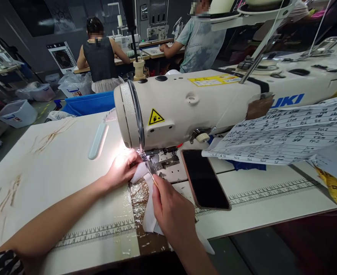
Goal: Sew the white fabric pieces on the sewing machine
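A cream sewing machine (pixel 168 110) stands over the table, its lamp lighting the needle area. Beside the presser foot (pixel 145 156), my left hand (pixel 123 167) has its fingers closed on the edge of a white fabric piece (pixel 139 172). My right hand (pixel 172 208) is closed around an awl-like tool (pixel 155 181) with a light wooden handle, whose thin metal tip points at the fabric near the foot. The white fabric hangs down past the right hand toward the table's front edge, partly hidden by that hand.
Right of the needle plate lies a dark-screened phone (pixel 207 179), by a printed ruler strip (pixel 254 194). Paper with written figures (pixel 294 130) and a yellow tape measure (pixel 334 189) are farther right. A pale blue tool (pixel 98 141) lies left. Co-workers sit behind.
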Action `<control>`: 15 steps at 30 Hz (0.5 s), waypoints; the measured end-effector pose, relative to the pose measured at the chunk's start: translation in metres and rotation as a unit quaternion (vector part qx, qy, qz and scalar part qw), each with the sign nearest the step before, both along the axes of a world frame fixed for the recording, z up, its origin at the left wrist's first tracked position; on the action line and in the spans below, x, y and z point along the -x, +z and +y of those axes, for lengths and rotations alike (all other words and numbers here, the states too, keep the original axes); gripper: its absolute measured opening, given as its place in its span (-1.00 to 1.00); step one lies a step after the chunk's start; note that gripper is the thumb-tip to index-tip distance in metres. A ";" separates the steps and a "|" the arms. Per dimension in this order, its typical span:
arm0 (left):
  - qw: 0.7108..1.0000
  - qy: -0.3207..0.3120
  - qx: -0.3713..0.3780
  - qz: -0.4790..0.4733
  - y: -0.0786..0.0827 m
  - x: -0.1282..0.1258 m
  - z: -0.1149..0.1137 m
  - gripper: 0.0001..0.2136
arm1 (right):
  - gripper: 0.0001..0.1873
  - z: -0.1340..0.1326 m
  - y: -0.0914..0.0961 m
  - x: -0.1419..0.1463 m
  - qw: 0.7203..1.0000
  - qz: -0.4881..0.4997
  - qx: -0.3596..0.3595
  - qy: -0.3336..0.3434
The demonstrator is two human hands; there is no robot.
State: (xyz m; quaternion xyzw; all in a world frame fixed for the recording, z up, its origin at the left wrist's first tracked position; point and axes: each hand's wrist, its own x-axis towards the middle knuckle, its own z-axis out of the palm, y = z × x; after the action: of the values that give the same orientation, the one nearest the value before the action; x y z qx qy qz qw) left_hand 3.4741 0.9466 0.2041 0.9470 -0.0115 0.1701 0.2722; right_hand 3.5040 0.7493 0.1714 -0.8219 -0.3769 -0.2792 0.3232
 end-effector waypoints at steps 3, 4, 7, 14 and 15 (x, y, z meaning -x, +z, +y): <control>0.994 -0.017 -0.105 -0.034 0.002 0.001 0.000 -0.77 | -0.64 0.001 0.000 0.000 1.000 -0.009 0.014 -0.003; 0.990 -0.027 -0.129 -0.042 0.003 0.001 0.000 -0.76 | -0.64 0.001 0.000 0.000 1.000 -0.015 0.019 -0.005; 0.982 -0.070 -0.172 -0.038 0.009 0.005 0.001 -0.77 | -0.68 -0.001 0.000 0.002 0.999 -0.024 0.020 -0.013; 0.962 -0.060 -0.266 0.020 0.017 0.018 -0.014 -0.76 | -0.78 -0.056 -0.013 0.039 0.974 0.200 -0.025 0.100; 0.960 -0.047 -0.275 0.023 0.017 0.018 -0.019 -0.75 | -0.78 -0.067 -0.018 0.046 0.964 0.244 -0.021 0.107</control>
State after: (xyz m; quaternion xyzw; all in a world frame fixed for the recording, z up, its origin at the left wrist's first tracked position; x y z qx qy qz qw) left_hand 3.4557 0.9275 0.2208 0.9874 -0.0957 0.1255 0.0091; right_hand 3.4576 0.6818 0.1533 -0.8130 -0.3663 -0.0418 0.4507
